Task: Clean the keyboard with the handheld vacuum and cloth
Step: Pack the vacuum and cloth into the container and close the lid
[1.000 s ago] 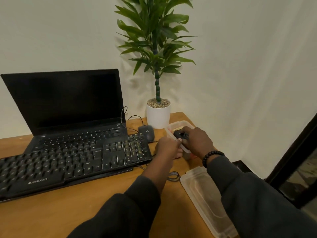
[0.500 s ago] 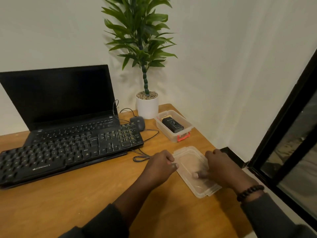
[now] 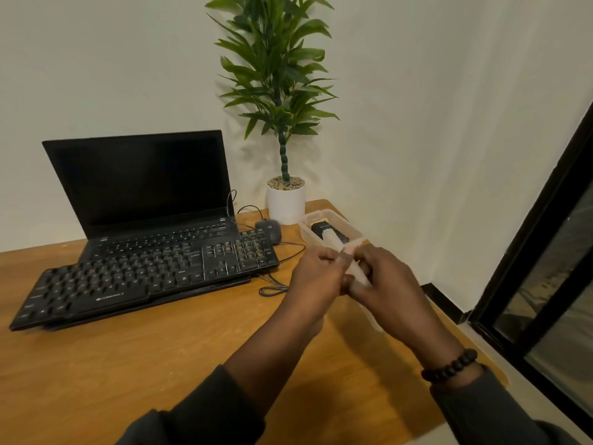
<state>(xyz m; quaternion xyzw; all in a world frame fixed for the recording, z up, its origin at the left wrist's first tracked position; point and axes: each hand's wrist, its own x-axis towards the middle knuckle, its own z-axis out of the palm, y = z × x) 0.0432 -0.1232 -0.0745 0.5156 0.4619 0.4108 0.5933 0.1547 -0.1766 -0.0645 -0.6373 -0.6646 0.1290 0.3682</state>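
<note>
both hands raised together over the right part of the wooden counter, well in front of the clear plastic box. left hand closed, fingers pinched on the near end of a pale, translucent piece; right hand closed around the same piece lower down, thumb pressed against it. piece blurred, tilted away toward the box; cannot tell whether lid or something else. beaded black bracelet on the right wrist, dark sleeves on both arms.

inside the open box, at the far right corner of the counter, a black blocky device, partly hidden behind the held piece; cannot tell if the handheld vacuum. no cloth clearly made out.

black keyboard lying on the left, propped over the base of an open laptop with a dark screen, untouched and well apart from both hands. black mouse just beyond the keyboard's right end, cable looping on the wood beside it. white pot with a green plant just behind the box, against the wall. dark window frame along the right edge.
</note>
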